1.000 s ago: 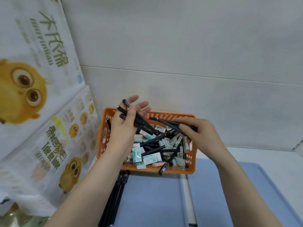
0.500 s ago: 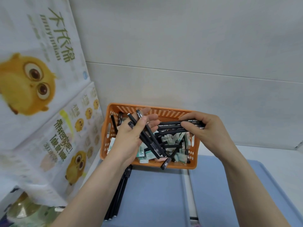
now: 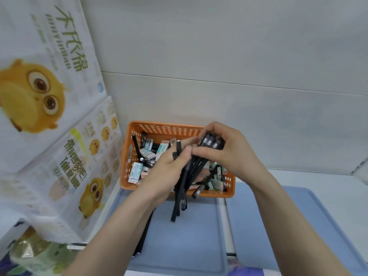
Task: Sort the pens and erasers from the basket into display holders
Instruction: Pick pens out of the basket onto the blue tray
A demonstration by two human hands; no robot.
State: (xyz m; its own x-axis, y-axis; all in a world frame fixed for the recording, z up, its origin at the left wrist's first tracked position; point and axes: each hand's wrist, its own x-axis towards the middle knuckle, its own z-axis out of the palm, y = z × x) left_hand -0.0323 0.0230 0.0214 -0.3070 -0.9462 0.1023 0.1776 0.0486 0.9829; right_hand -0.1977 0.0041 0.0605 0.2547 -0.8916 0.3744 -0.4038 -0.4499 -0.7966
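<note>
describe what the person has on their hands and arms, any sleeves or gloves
Nothing worn shows. The left hand and right hand are ungloved. The left forearm and right forearm are bare to the frame's edge, with no sleeve, watch or bracelet in view. Any ring on the fingers is too blurred to tell.

Both hands crowd over the orange basket (image 3: 159,126), covering its middle, so there's no telling how many erasers (image 3: 135,172) lie beneath. The left hand (image 3: 165,174) shows only its back, the palm hidden against the pen bundle (image 3: 182,196). The bundle's lower ends smear into blur, so no count there. The right hand (image 3: 233,156) covers part of the bundle's top. The left forearm hides most of the black pens (image 3: 141,242) on the blue tray (image 3: 179,246), itself cut by the bottom edge. The eraser print is too small to read. The bottle (image 3: 29,253) at bottom-left is blurred and cropped.
</note>
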